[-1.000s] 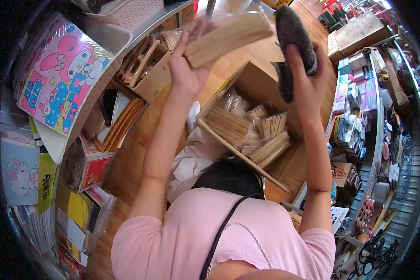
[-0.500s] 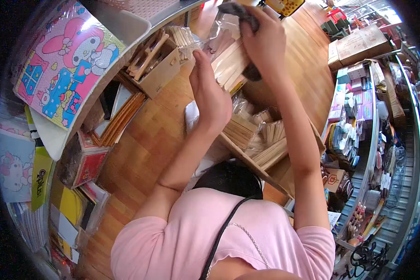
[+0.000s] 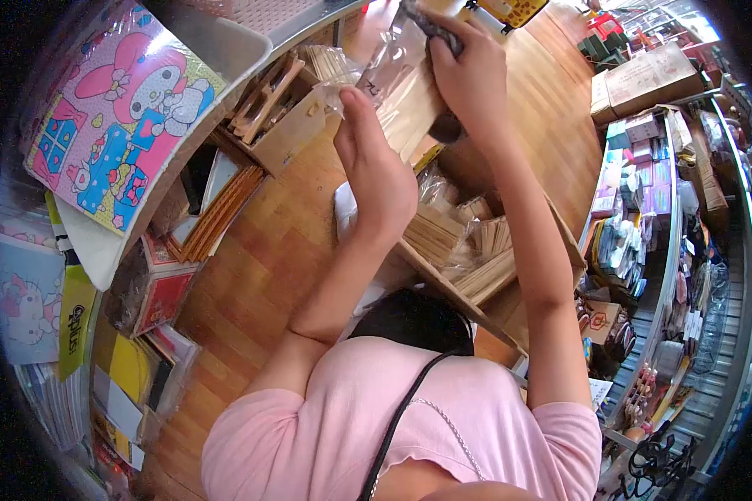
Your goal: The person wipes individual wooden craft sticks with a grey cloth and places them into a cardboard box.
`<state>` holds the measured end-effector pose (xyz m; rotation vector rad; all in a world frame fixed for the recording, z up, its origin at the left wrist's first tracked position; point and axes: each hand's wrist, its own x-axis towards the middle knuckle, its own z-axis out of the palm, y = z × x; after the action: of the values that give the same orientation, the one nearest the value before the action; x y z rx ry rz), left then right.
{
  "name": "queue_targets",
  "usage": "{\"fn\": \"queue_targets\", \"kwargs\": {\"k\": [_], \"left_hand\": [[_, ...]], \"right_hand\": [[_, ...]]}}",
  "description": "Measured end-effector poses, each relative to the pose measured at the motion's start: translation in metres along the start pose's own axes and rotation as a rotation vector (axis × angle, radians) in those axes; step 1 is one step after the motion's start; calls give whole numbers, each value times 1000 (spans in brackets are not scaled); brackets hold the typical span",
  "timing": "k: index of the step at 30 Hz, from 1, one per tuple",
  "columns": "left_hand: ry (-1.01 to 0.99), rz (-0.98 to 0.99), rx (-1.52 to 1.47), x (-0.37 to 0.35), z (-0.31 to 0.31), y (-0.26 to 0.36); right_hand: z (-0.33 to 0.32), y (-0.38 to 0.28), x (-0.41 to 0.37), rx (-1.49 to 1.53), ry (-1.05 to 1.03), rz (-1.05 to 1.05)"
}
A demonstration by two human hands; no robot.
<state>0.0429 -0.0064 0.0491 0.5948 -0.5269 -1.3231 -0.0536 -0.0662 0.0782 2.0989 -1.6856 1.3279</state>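
Observation:
My left hand [image 3: 378,171] holds a clear plastic pack of flat wooden sticks [image 3: 411,104] from its lower left side, thumb raised and fingers partly hidden behind it. A small dark mark shows on the plastic. My right hand [image 3: 474,79] is closed round a slim dark grey object [image 3: 430,29] at the upper right of the pack; what it is exactly I cannot tell. Below the pack, an open cardboard box [image 3: 451,294] holds more bagged wooden sticks [image 3: 433,234].
A smaller carton [image 3: 288,138] with wooden pieces stands at the upper left, beside a curved shelf with cartoon-print packs [image 3: 125,117]. Stocked metal shelves [image 3: 668,284] line the right, with a large carton [image 3: 647,79] at their far end. Wooden floor [image 3: 251,275] lies between.
The grey object in my right hand has turned and shows a slimmer outline. The pack has tilted slightly, and a dark mark on its plastic is now visible.

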Motion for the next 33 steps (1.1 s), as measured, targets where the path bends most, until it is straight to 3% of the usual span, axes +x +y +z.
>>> {"fn": "queue_targets", "kwargs": {"k": [1, 7, 10, 12, 14, 15, 17, 20, 22, 26, 28, 30, 33], "left_hand": [[162, -18, 158, 3, -7, -10], [27, -105, -64, 19, -13, 6], [48, 4, -121, 13, -5, 7], [13, 28, -130, 10, -6, 3], [241, -14, -52, 13, -7, -2], [243, -10, -58, 18, -6, -1], [47, 38, -162, 29, -13, 4], [-45, -6, -240, 25, -12, 11], [-30, 11, -200, 28, -16, 7], [83, -18, -122, 15, -6, 7], [142, -9, -118, 19, -5, 8], [-36, -117, -193, 28, -13, 12], [-59, -113, -237, 31, -13, 11]], "right_hand": [[0, 2, -1, 11, -38, 79], [-6, -46, -56, -9, -151, -186], [-4, -13, -26, -133, -3, -176], [-5, 13, -9, -101, 16, 25], [-7, 6, -16, -114, -33, 30], [-4, -5, -29, -30, -76, -31], [0, -30, -57, 59, -132, -147], [-9, -39, -64, 24, -219, -198], [1, -12, -51, -51, -56, -379], [-14, 10, -17, -156, -88, -32], [-9, -3, -31, -72, -93, -105], [1, -21, -55, -36, -90, -364], [-14, -39, -59, -86, -247, -356]]}}
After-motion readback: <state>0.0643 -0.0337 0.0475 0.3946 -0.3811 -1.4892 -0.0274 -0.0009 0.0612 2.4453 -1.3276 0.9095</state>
